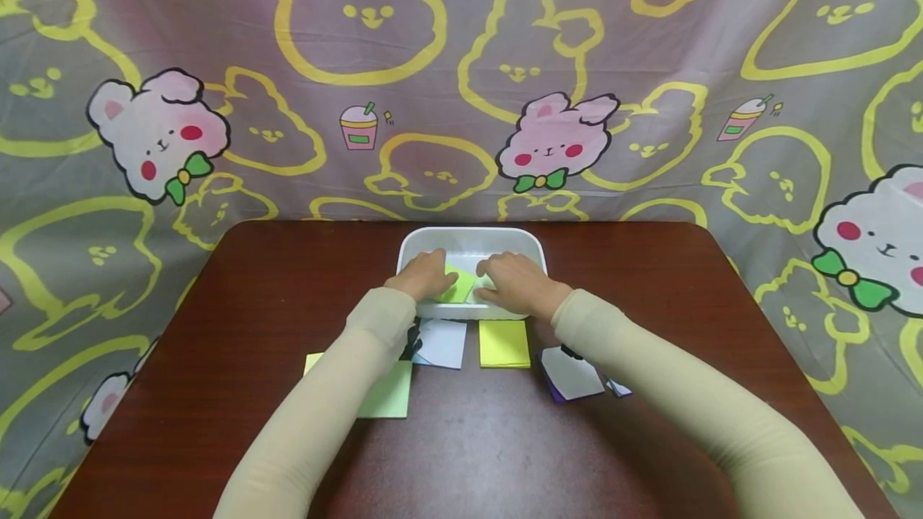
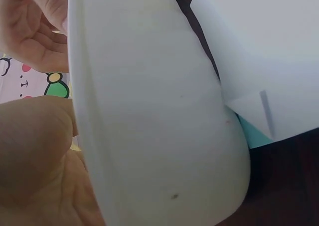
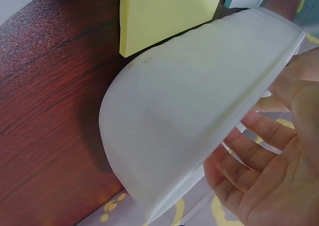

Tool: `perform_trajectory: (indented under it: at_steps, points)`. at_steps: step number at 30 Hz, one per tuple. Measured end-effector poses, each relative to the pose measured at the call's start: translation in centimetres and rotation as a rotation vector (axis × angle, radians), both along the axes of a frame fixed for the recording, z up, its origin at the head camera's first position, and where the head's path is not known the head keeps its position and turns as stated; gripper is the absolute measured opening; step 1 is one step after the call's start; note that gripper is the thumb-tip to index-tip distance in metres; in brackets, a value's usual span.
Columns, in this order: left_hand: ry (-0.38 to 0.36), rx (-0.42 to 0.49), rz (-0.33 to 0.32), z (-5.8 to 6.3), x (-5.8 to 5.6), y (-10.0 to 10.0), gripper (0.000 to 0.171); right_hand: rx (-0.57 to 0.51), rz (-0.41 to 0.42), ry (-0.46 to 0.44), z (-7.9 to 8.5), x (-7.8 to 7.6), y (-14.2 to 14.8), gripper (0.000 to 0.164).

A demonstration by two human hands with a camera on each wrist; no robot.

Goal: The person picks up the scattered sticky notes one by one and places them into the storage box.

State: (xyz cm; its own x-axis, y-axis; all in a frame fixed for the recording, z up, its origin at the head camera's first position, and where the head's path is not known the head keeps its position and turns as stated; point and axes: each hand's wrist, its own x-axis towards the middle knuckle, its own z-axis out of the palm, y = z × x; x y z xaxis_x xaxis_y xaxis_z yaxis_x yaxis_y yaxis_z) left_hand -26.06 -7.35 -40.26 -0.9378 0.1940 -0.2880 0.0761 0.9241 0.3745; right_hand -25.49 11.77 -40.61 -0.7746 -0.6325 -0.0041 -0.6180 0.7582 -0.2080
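Note:
A white plastic basin (image 1: 472, 311) stands near the table's back edge, and both hands reach in over its near rim. Inside it lies a bright green sticky note pad (image 1: 460, 288), partly covered by my left hand (image 1: 425, 275). The left thumb lies over the pad; whether the fingers grip it is hidden. My right hand (image 1: 515, 285) hangs over the basin's right half, fingers loosely bent and holding nothing. A pale piece (image 1: 476, 292) shows beside the green pad. In the right wrist view, the right fingers (image 3: 249, 161) appear beyond the basin's rim (image 3: 214, 148).
On the brown table (image 1: 461, 455), before the basin, lie a light blue pad (image 1: 441, 344), a yellow pad (image 1: 503, 344), and a grey-white pad (image 1: 572, 372) with purple below. A pale green pad (image 1: 385, 391) lies beside the left sleeve. A patterned curtain (image 1: 433, 102) hangs behind.

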Motion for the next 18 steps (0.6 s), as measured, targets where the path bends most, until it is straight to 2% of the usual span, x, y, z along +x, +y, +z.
perform_trajectory:
  at_steps: [18]
  points:
    - [0.067,0.028,-0.025,0.67,0.37,0.08,0.047,-0.009,0.009,-0.002,0.28,0.09,-0.12,0.04]
